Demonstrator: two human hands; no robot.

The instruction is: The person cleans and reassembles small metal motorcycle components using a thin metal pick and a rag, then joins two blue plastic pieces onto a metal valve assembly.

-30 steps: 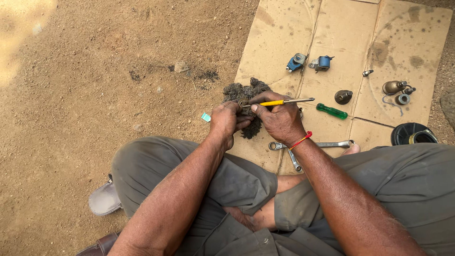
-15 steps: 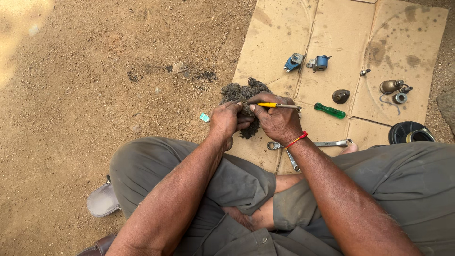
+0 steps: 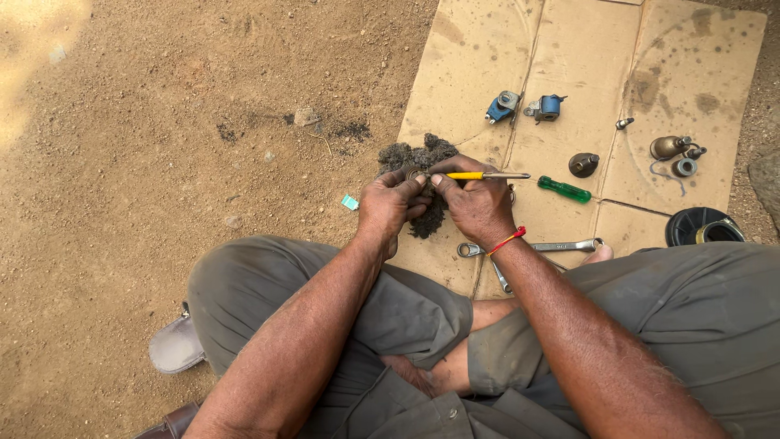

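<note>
My left hand [image 3: 388,205] pinches a small dark ring-shaped part [image 3: 413,173] above a dirty dark rag [image 3: 422,154] lying on the cardboard sheet [image 3: 569,49]. My right hand [image 3: 479,203], with a red thread at the wrist, grips a yellow-handled screwdriver [image 3: 479,176] held level, its metal shaft pointing right. The handle end meets the small part between both hands. I sit cross-legged in grey trousers at the cardboard's near edge.
On the cardboard lie two blue coil parts [image 3: 524,106], a green-handled screwdriver [image 3: 566,190], a dark round cap [image 3: 582,164], brass fittings [image 3: 673,150], a small bolt [image 3: 623,123] and two spanners [image 3: 536,246]. A black round part [image 3: 703,227] sits right. Dirt ground and a sandal [image 3: 175,345] lie left.
Both hands stay together over the rag with only small shifts. The screwdriver stays level in my right hand.
</note>
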